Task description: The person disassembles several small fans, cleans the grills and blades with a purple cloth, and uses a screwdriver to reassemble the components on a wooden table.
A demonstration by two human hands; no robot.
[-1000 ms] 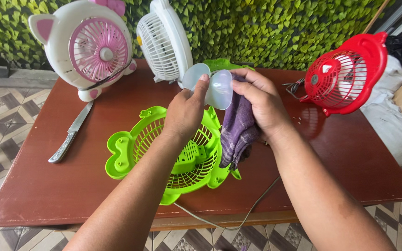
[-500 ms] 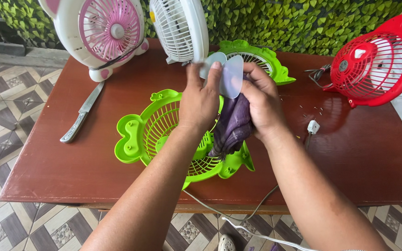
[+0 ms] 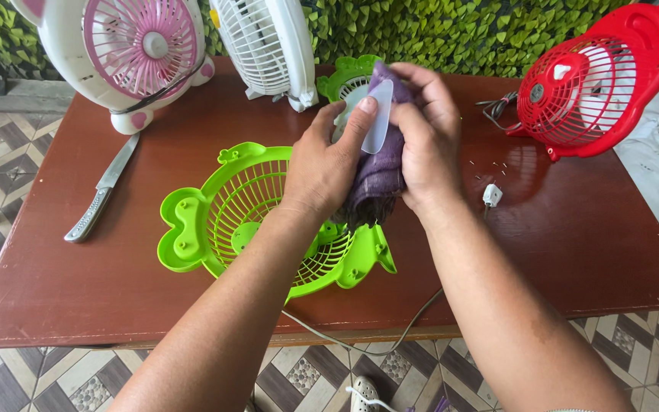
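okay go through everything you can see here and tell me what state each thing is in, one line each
Left hand: gripping a clear fan blade.
Right hand: pressing a purple cloth against the blade.
Green fan grille: detached, lying flat on the table.
Green fan body: opened, grille off.
Pink and white fan: upright, assembled.
White fan: upright, assembled.
Red fan: upright, tilted.
Knife: lying flat, untouched.
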